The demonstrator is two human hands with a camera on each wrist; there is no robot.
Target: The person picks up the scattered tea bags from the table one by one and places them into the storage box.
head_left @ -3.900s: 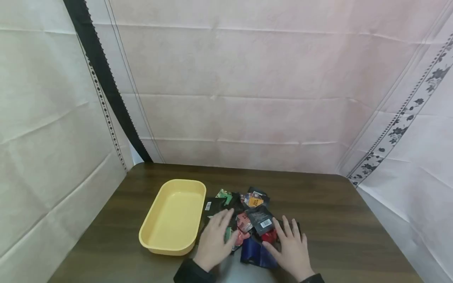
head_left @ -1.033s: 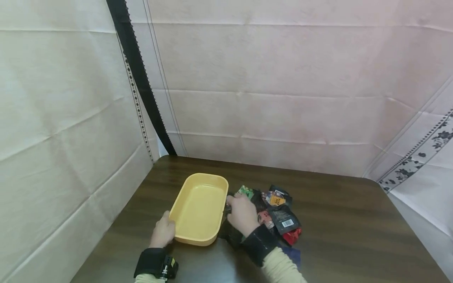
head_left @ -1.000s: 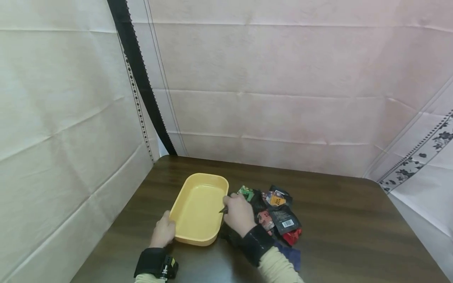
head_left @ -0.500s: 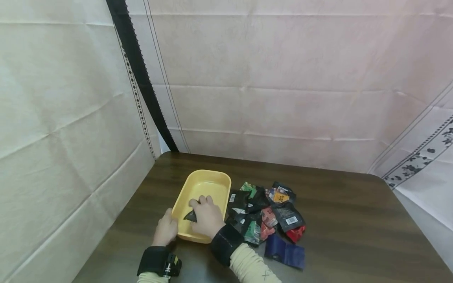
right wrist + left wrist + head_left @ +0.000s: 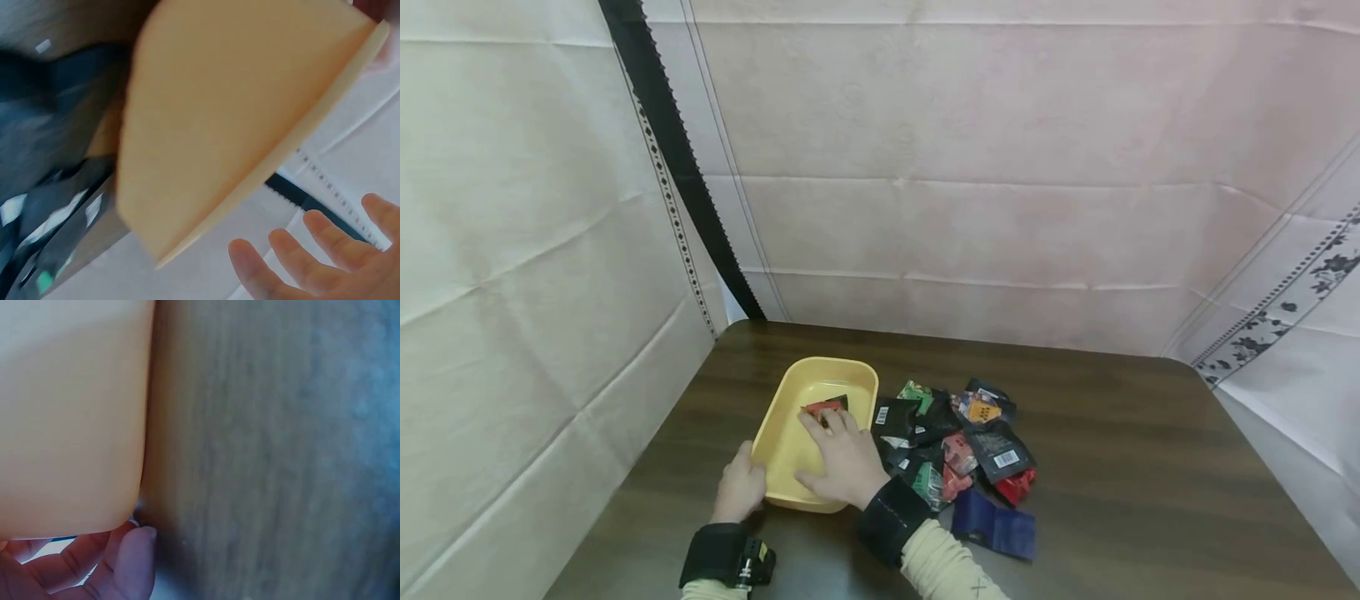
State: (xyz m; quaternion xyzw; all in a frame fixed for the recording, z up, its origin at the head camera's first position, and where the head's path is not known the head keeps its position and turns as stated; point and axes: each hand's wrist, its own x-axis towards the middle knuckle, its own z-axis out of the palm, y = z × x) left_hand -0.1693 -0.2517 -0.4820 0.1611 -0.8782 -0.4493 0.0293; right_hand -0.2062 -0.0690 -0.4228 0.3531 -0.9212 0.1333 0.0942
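Note:
A yellow plastic tray stands on the dark wooden table. My left hand holds its near left side; in the left wrist view the fingers and thumb are at the tray's edge. Over the inside of the tray is my right hand, fingers spread. A red and black packet lies in the tray just beyond those fingertips, partly hidden by them. The right wrist view shows the spread fingers with nothing in them.
Right beside the tray lies a pile of small packets: a black one with a barcode, a pink one, a red one, a dark blue one and others. White cloth hangs behind the table.
My right hand took a dark packet from the pile's left side into the tray and let it go; its red side now shows. My left hand stays at the tray's side.

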